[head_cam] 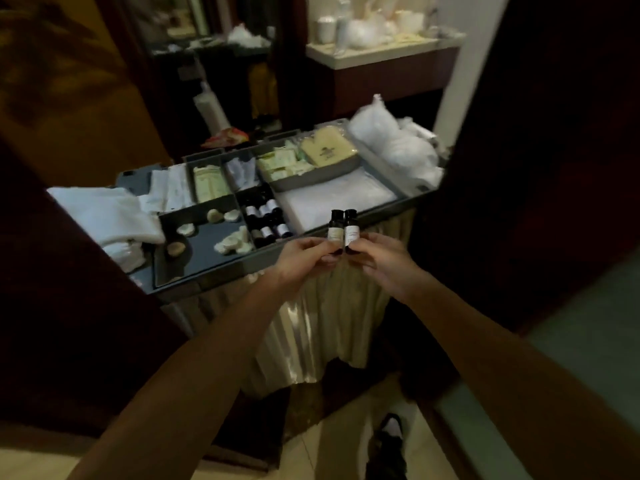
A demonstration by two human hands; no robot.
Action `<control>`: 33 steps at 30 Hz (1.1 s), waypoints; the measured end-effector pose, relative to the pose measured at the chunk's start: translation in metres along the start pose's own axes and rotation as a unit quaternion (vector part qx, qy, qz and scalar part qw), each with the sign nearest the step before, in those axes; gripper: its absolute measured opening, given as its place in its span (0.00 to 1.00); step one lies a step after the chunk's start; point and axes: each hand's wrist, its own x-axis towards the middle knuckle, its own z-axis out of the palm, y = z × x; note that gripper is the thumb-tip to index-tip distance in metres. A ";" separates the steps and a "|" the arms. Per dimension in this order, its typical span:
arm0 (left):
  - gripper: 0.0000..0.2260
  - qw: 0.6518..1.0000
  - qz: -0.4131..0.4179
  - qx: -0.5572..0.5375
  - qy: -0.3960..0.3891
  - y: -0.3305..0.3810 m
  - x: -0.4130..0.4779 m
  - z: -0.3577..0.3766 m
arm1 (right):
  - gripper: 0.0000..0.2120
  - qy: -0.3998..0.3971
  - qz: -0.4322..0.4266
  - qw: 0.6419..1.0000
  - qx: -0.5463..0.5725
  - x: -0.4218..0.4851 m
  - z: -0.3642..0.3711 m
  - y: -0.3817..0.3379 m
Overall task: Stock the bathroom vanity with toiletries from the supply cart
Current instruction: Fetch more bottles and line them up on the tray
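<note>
Pinching a small dark bottle (pixel 335 233) in the left hand (pixel 304 259) and a second bottle (pixel 350 231) in the right hand (pixel 382 266), both upright, close side by side. Just behind, on the cart (pixel 214 269): more dark bottles (pixel 266 221) in one box, round soaps (pixel 232 244) beside.

Dim light; dark wood panels (pixel 69 299) flank a pale tiled floor (pixel 322 452), lit shelf (pixel 377 53) behind.

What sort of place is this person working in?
Probably a hotel. A skirted housekeeping supply cart has divided trays stocked with small toiletry bottles and round soaps, with folded white towels at one end.
</note>
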 end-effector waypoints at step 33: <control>0.06 0.839 -0.039 0.076 -0.537 -0.193 -0.472 0.581 | 0.08 0.434 -0.259 0.853 0.127 -0.733 -0.419 0.019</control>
